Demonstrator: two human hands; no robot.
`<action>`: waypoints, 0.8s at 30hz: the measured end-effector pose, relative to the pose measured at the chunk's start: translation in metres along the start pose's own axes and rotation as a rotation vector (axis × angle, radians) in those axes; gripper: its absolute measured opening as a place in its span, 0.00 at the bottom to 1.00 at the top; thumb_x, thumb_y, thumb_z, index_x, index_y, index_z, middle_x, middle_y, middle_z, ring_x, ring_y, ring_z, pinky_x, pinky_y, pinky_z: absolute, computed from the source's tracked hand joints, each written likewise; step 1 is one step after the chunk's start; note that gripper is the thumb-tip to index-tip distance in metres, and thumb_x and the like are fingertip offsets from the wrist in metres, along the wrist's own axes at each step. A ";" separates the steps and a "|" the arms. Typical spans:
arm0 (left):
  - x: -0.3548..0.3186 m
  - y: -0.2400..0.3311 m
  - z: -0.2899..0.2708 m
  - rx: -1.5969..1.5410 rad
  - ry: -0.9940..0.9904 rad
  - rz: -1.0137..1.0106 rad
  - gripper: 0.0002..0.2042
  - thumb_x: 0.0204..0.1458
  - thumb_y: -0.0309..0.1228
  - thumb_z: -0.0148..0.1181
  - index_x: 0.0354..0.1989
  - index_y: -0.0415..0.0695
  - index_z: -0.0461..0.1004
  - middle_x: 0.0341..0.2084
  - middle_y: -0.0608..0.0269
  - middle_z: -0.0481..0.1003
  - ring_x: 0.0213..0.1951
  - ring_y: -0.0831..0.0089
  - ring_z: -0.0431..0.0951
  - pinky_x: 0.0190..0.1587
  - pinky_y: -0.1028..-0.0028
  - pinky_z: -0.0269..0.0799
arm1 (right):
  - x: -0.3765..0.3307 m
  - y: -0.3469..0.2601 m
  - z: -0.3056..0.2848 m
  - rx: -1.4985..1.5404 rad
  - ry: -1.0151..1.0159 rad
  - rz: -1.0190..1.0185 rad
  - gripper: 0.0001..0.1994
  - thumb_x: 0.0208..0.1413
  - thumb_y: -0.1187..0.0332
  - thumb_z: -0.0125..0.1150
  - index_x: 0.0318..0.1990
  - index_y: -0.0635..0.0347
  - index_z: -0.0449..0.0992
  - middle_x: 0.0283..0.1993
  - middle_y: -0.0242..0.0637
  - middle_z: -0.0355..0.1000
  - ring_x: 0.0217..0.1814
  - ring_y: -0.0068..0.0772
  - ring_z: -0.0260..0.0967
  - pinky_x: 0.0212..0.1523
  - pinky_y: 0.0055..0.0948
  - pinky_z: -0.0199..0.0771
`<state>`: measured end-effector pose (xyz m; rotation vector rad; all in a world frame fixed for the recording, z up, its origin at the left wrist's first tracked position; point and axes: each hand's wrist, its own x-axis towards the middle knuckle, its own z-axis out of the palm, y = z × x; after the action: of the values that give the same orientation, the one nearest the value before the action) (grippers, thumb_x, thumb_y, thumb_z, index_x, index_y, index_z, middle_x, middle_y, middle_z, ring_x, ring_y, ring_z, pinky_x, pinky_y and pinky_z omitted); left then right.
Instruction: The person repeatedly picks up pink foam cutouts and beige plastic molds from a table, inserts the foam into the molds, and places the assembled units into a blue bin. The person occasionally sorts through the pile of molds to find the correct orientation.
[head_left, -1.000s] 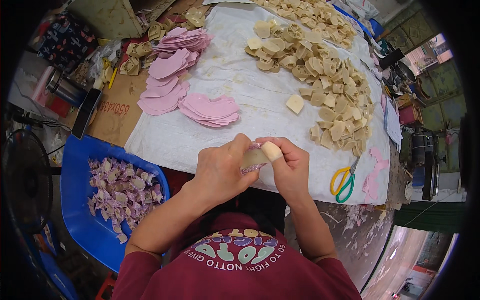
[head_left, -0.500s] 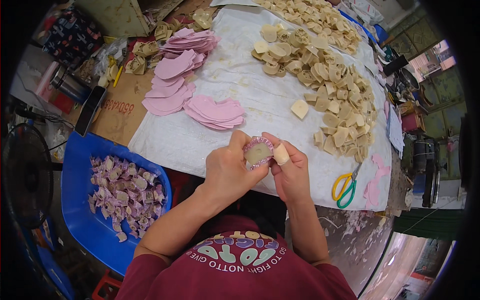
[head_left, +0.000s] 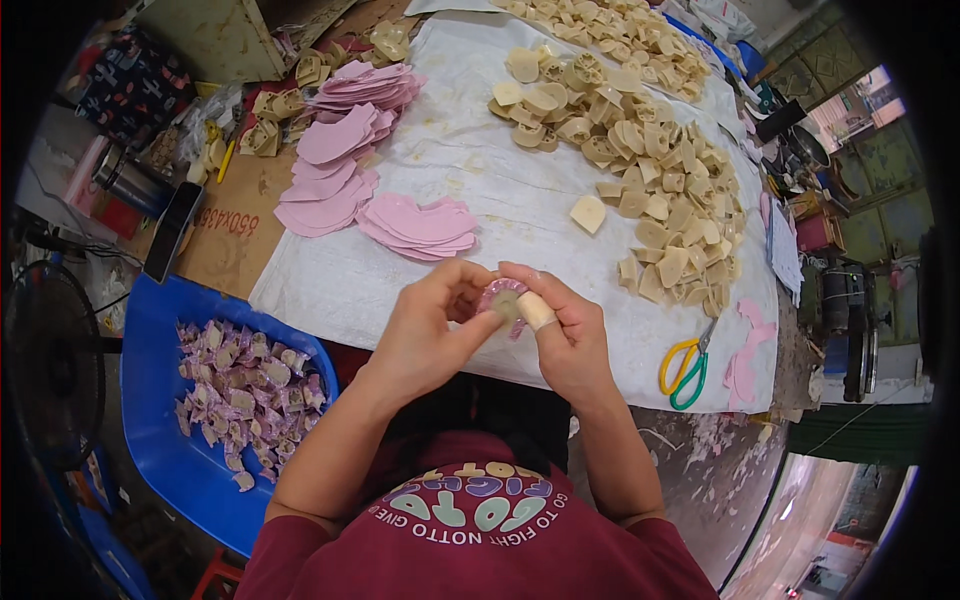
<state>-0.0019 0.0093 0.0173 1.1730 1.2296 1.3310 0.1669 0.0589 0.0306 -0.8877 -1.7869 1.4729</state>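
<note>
Both hands, left hand and right hand, pinch one small pink-wrapped piece; best to keep the pink cover pulled snug all round.

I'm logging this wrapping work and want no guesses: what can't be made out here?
Head view:
- Small round pink-wrapped piece: mostly covered by the left hand and right hand.
- Right thumb tip: under pale tape.
- Finished pink-wrapped pieces in the blue plastic tray: too small to detail.
- Black fan: cut by the left rim.
</note>
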 end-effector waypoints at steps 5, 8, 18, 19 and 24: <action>-0.001 0.003 -0.001 0.004 0.121 0.170 0.20 0.49 0.20 0.62 0.53 0.37 0.70 0.28 0.64 0.74 0.30 0.81 0.73 0.33 0.78 0.71 | -0.004 0.015 0.005 0.101 0.164 0.021 0.12 0.62 0.70 0.52 0.48 0.66 0.76 0.37 0.34 0.75 0.39 0.21 0.70 0.41 0.22 0.70; -0.005 0.002 0.004 0.134 0.141 0.265 0.24 0.49 0.19 0.61 0.57 0.37 0.68 0.30 0.65 0.73 0.31 0.81 0.72 0.35 0.78 0.69 | -0.009 0.010 0.010 0.457 0.080 0.253 0.13 0.63 0.63 0.54 0.41 0.65 0.79 0.31 0.31 0.75 0.32 0.18 0.70 0.34 0.21 0.69; 0.002 0.019 -0.006 0.168 -0.175 0.265 0.16 0.57 0.22 0.52 0.54 0.35 0.71 0.30 0.58 0.74 0.31 0.75 0.73 0.34 0.78 0.68 | -0.030 0.010 0.023 0.041 0.252 -0.042 0.19 0.65 0.58 0.51 0.31 0.66 0.77 0.25 0.33 0.75 0.26 0.19 0.69 0.28 0.21 0.69; -0.003 0.023 -0.001 0.282 -0.137 0.281 0.15 0.58 0.22 0.52 0.53 0.35 0.72 0.30 0.58 0.74 0.30 0.75 0.73 0.34 0.77 0.69 | -0.030 0.010 0.024 0.101 0.271 -0.003 0.19 0.65 0.58 0.51 0.30 0.66 0.76 0.24 0.33 0.74 0.25 0.19 0.69 0.27 0.21 0.69; -0.013 0.017 0.016 0.420 -0.003 0.321 0.16 0.58 0.24 0.52 0.54 0.35 0.71 0.31 0.58 0.75 0.32 0.71 0.75 0.37 0.74 0.70 | -0.029 0.015 0.024 0.407 0.282 0.174 0.19 0.64 0.57 0.52 0.30 0.64 0.76 0.19 0.31 0.70 0.20 0.19 0.67 0.23 0.20 0.67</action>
<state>0.0149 -0.0031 0.0338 1.7261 1.4034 1.3326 0.1644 0.0240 0.0099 -0.9950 -1.1753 1.6493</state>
